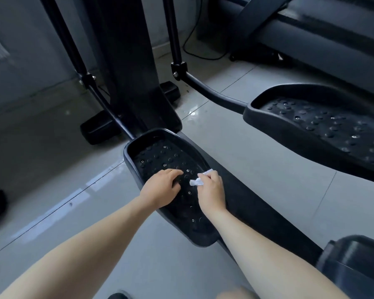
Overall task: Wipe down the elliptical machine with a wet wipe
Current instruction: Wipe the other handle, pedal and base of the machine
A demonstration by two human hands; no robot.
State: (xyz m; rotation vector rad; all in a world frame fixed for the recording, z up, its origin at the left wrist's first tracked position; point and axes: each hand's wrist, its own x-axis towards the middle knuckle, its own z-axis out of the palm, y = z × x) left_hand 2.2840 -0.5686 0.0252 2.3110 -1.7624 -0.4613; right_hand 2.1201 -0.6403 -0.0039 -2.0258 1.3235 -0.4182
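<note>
Forearms come in low from the near edge, both reaching over the black oval plastic foot pedal with its studded tread, the lower pedal of the dark elliptical machine. The right hand is bunched, thumb and fingers pinching a crumpled white wet wipe that sticks out to its left, at the tread near the pedal's right rim. The left hand sits just beside it, fingers loosely bent with the tips on the studs, gripping nothing that I can make out. The pedal's long axis runs from the heel end under the wrists away and to the left, toward the toe cup by the upright column. So most of the open tread lies ahead of the wipe and leftward. The right hand, which carries the wipe, looks the one to stroke along that line. Beyond, across pale grey floor tiles, the second black studded pedal stands higher and well apart.
</note>
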